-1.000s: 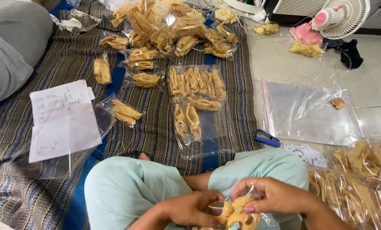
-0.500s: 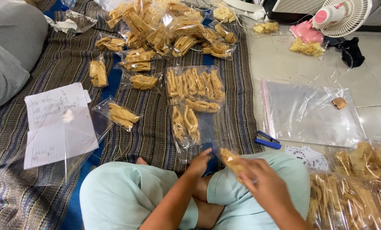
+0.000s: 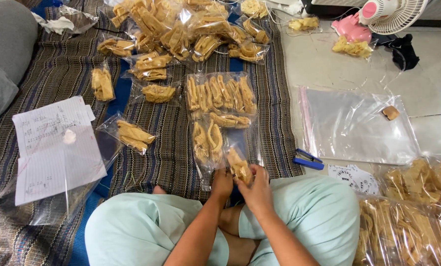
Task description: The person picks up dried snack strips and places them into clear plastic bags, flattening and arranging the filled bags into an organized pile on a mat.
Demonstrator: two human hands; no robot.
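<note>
The snack piece [image 3: 239, 168] lay with its long axis running from upper left to lower right, its far end pointing up toward the long clear bag [image 3: 219, 123] and its near end down in the right hand [image 3: 256, 189]. It was golden brown, crinkled and flat, with a shine of clear wrap around it. The right hand gripped it by the near end, fingers curled about it. The left hand [image 3: 222, 183] pinched the open lower edge of the long clear bag, just beside the piece, at the near edge of the striped mat [image 3: 171, 152] in front of the person's knees. That bag already held rows of the same fried strips.

Half a second before, the right hand had carried the piece above the right knee, well clear of the bag; it had since gone forward and left to the bag's mouth. The blue stapler [image 3: 308, 160] sat to the right on the floor, unmoved.
</note>
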